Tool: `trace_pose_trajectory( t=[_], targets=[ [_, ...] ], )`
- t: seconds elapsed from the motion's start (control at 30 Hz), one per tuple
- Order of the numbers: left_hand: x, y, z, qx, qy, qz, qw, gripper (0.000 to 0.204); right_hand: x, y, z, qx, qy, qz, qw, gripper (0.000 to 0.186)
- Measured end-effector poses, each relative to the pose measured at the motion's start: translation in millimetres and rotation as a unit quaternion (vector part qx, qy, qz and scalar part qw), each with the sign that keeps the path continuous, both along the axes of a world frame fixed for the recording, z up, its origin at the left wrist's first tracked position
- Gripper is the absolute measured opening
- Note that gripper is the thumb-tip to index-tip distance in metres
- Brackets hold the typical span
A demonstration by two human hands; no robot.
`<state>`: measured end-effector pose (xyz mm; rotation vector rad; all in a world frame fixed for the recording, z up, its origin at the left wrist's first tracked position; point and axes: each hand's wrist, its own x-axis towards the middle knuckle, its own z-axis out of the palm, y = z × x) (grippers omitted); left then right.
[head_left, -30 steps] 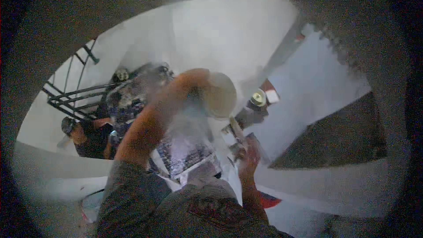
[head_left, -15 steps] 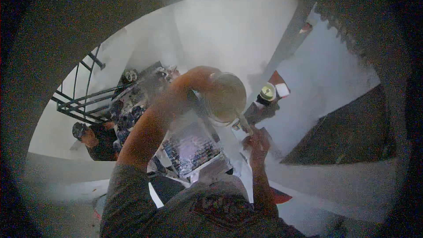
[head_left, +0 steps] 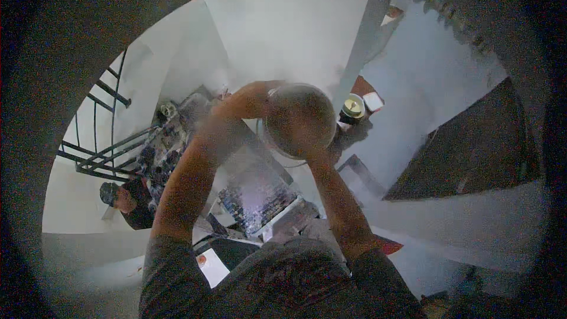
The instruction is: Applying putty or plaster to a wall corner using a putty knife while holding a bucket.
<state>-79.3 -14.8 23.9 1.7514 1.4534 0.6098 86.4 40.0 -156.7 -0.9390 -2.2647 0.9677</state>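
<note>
A round, pale-rimmed pot or bucket (head_left: 322, 106) is held up in front of me, its inside dim and hazy. My left hand (head_left: 260, 95) grips its left side; the fingertips are partly hidden behind it. My right hand (head_left: 304, 139) reaches over the near rim into the container. Blur and haze hide its fingers, so I cannot tell whether it holds anything. Below the container lies a dark, mesh-like panel with a purplish shine (head_left: 257, 198).
Black metal railing (head_left: 112, 153) runs along the left, with another person (head_left: 127, 201) beside it. A cup with pale yellow contents (head_left: 353, 107) stands right of the container, by a red and white item (head_left: 372, 101). A large dark panel (head_left: 472, 147) is far right. Haze fills the air.
My right hand has moved from beside the container's lower right edge, where it held a pale stick-like thing, up and left into the container. The view has shifted slightly.
</note>
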Motion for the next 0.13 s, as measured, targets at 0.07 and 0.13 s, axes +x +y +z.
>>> trace_pose_trajectory(
  t=[0.07, 0.13],
  targets=[
    [-6.3, -7.3, 0.9, 0.113, 0.083, -0.03, 0.99, 0.057, -1.9, -13.2, -6.6, -0.036, 0.055, 0.016, 0.998, 0.047],
    [-7.3, -12.2, 3.7, 0.107, 0.107, -0.02, 0.988, 0.058, -0.2, -24.8, -8.6, -0.051, 0.08, 0.028, 0.995, 0.049]
  ],
)
